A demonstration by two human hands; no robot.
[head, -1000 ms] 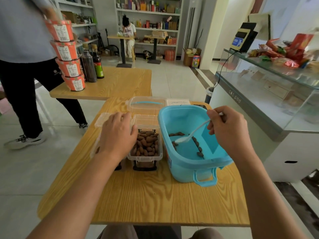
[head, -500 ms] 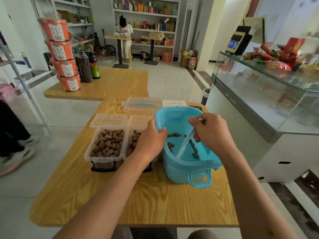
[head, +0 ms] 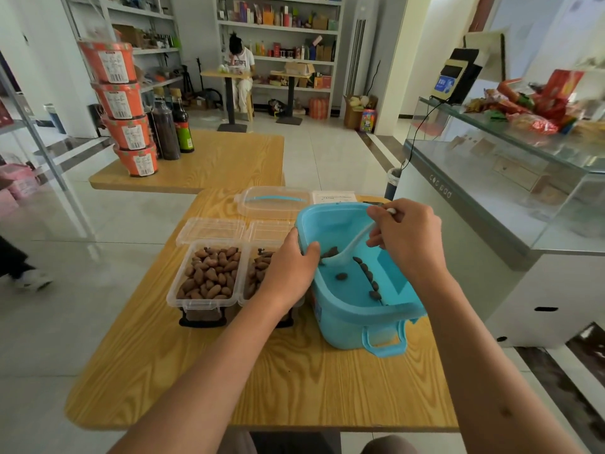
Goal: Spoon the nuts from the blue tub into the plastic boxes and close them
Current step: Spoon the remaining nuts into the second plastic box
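Scooping step: blue tub rim gripped by left hand, white spoon pinched by right hand; last nuts under spoon to be gathered next

Two plastic boxes, one blue tub, one spoon and four stacked orange cartons were counted.

Stacked orange tubs and dark bottles on far wooden table, glass counter, stocked shelves
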